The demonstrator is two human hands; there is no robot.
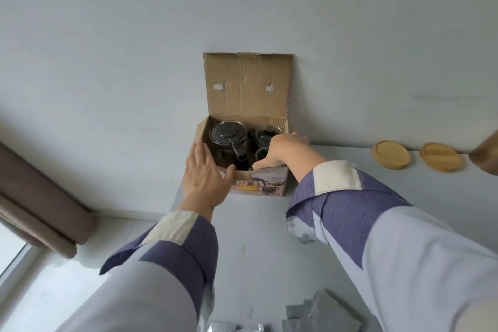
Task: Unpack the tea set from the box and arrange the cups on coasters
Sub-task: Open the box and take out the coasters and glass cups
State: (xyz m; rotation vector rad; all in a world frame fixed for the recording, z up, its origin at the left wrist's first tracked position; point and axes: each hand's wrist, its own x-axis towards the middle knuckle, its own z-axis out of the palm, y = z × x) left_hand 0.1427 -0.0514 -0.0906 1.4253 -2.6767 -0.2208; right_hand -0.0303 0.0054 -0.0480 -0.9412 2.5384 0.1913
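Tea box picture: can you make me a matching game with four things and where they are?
Things:
1. teapot
2. coasters
3. box lid
4. left hand

Places:
A. standing up against the wall
B. on the table, to the right of the box
C. inside the box, on its left side
D. against the box's front left corner

Pairs: 1-C, 2-B, 3-A, 4-D

right hand (283,152): fingertips hidden inside box (272,183) | brown object (485,156): cut off, right edge
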